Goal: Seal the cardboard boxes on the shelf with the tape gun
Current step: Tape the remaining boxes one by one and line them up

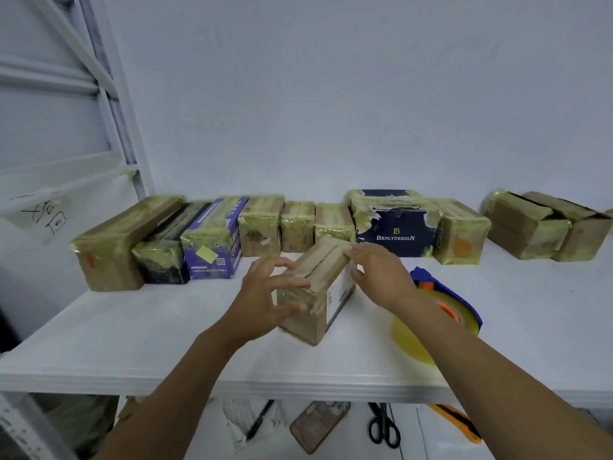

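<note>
Cardboard box (318,293): plain brown corrugated, rectangular, sitting mid-shelf toward the front edge of the white, smooth shelf (132,327). Its long axis runs away from the viewer, far end angled slightly right. The top flaps meet in a dark seam along that axis, with no tape across it. There is a white printed label on the right side face and glossy scraps of old clear tape on the near end.

Left hand (265,293) grips the near-left end, fingers curled over the top edge and thumb low on the end face. Right hand (381,273) holds the far-right corner, fingers on top and thumb down the side.

Tape gun (464,310): blue plastic frame, orange core, translucent yellowish roll. It lies on the shelf just right of the box, partly hidden by the right forearm.

Back row of boxes (262,224): wrapped in wrinkled yellow-green tape.
</note>
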